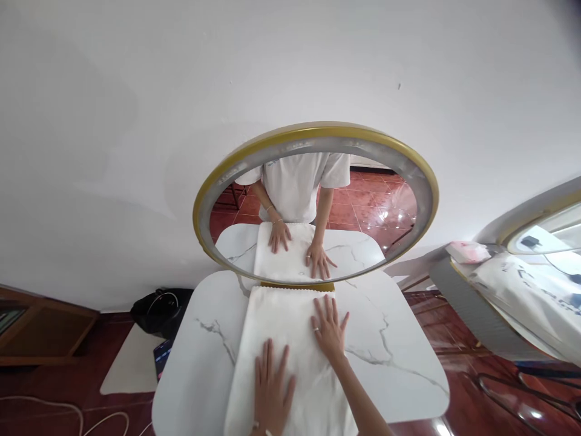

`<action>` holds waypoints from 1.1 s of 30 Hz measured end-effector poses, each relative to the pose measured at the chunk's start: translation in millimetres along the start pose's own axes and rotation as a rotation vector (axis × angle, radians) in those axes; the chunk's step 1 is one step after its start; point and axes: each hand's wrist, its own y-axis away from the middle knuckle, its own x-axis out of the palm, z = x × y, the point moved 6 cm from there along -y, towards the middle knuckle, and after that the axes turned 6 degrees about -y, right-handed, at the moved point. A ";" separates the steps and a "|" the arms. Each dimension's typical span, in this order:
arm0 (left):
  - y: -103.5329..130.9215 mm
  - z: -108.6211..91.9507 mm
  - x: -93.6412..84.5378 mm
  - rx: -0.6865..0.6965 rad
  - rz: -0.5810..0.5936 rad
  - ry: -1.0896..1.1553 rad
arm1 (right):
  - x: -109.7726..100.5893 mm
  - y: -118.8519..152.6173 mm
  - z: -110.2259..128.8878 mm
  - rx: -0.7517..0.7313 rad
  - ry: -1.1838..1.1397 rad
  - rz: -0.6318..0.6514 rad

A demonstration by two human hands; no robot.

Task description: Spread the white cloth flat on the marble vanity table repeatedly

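A white cloth with a scalloped far edge [284,315] lies lengthwise on a white marble-patterned table [195,363]. Flat on its near left part rests my left hand [272,387], fingers spread, holding nothing. My right hand [330,327] is farther forward, spread over the cloth's right edge, with a ring on one finger. Behind the table an oval mirror with a gold frame [429,175] reflects both hands, the cloth and a white shirt.
On the left floor sit a black bag [157,312] and a wooden cabinet [45,330], with cables nearby. A second table [476,309] at the right holds white fabric [521,290] and a pink-white packet [467,251].
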 end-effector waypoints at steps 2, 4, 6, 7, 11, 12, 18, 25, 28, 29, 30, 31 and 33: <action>17.8 -2.3 -4.7 0.013 0.062 0.008 | -0.7 3.8 -2.8 0.003 0.017 -0.033; 22.6 1.9 -9.0 0.036 0.106 0.021 | -2.2 6.5 1.4 0.003 0.019 -0.070; 20.4 11.8 -12.6 0.038 0.128 0.024 | -2.1 6.4 12.4 -0.021 0.009 -0.089; 18.5 18.1 -14.7 0.032 0.125 0.019 | -1.6 5.6 19.9 -0.039 0.001 -0.096; 16.5 47.0 -24.0 -0.022 0.100 -0.021 | 1.4 -0.5 59.1 -0.146 -0.048 -0.128; 17.8 54.5 -26.5 -0.036 0.099 -0.032 | 2.8 -2.5 70.8 -0.177 -0.064 -0.129; 27.9 96.3 -45.3 -0.131 0.064 -0.095 | 17.8 -18.3 136.8 -0.320 -0.170 -0.072; -38.5 134.3 -50.1 -0.242 0.030 0.022 | 21.8 -6.8 163.8 -0.379 -0.251 -0.087; -88.0 148.5 -35.0 -0.222 0.026 0.043 | 25.1 -3.4 173.1 -0.394 -0.234 -0.035; -101.4 154.0 -28.2 -0.226 0.036 0.036 | 26.9 -5.8 176.5 -0.384 -0.221 -0.026; -112.6 159.5 -21.6 -0.233 0.047 0.028 | 28.9 -9.9 180.5 -0.373 -0.210 -0.021; -122.0 164.7 -15.7 -0.239 0.058 0.019 | 31.4 -15.8 185.1 -0.362 -0.201 -0.018; -136.9 173.5 -7.1 -0.236 0.069 0.009 | 37.2 -31.8 195.7 -0.340 -0.186 -0.002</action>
